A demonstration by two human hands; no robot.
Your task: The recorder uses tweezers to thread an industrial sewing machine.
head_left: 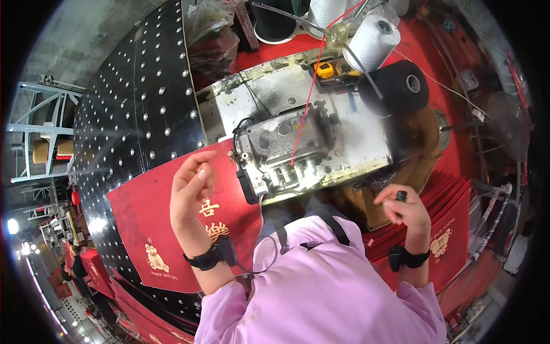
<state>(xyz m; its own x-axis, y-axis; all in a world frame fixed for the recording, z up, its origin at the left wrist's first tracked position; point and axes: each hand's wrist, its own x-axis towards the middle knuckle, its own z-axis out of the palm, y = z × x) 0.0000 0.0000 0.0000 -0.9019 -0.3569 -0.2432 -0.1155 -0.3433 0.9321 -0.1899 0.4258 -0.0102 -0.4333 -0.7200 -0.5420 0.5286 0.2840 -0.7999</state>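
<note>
Left hand [192, 186] raised left of the sewing machine [289, 152], fingertips pinched, contents not discernible | right hand [405, 207] right of it, small black object [401, 196] pinched | red fabric [172, 229] below-left | risk: red thread [309, 97] could be snagged.

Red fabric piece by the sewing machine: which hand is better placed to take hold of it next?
Probably the left. The left hand hovers open-fingered directly above the red fabric piece, beside the sewing machine. The right hand is off to the other side, already pinching a small dark object.
</note>
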